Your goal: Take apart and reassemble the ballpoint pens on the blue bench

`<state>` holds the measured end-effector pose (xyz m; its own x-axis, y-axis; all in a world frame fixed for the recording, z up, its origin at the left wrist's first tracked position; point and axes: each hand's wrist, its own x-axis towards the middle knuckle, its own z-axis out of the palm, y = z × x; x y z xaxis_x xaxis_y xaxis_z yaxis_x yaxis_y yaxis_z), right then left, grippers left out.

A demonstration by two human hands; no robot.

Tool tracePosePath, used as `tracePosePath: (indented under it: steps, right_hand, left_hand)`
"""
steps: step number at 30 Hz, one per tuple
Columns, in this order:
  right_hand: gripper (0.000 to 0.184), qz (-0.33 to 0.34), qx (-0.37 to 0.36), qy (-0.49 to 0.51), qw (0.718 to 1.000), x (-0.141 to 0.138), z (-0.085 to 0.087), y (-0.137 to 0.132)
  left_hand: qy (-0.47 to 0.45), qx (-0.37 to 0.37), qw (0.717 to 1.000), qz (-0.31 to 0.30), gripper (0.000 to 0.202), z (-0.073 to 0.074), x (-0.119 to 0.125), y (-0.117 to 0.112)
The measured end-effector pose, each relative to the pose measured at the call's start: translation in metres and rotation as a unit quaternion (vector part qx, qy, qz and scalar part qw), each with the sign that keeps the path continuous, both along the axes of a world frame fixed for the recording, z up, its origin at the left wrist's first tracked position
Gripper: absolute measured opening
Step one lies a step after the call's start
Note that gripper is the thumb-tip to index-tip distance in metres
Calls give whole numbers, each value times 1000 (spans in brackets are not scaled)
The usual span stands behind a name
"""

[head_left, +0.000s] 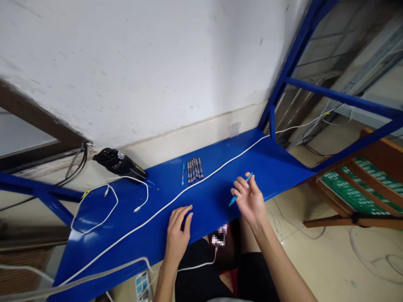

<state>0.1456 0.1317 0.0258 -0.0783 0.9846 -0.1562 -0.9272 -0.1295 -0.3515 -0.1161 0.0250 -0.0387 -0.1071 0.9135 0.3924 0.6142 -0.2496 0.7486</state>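
Note:
My right hand (249,200) is raised over the right half of the blue table (217,188), palm turned up. Its fingers are closed round a light-blue pen (233,200), whose two ends stick out past the fingers. My left hand (179,228) rests at the table's front edge, thumb and fingers apart, with nothing in it. Beyond the left hand, several grey pens (195,168) lie side by side near the wall. Another light-blue pen (183,174) lies just left of that row, a small gap away.
A long white cable (163,206) crosses the table diagonally, in front of the pens. A black bottle (121,164) leans at the back left, beside a looped white charging cable (116,197). Blue frame bars (288,67) rise on the right, with a wooden chair (362,184) beyond.

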Motion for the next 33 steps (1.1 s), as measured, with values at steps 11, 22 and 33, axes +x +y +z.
tracePosePath:
  steps: [11, 22, 33]
  right_hand:
    - [38, -2, -17, -42, 999, 17, -4, 18]
    - [42, -14, 2, -89, 996, 22, -3, 9]
    - [50, 25, 37, -193, 980, 6, 8, 5]
  left_hand:
    - [-46, -34, 996, 70, 21, 5, -7, 3]
    - [-105, -76, 987, 95, 26, 1, -14, 2]
    - [-114, -76, 986, 94, 26, 2, -14, 1]
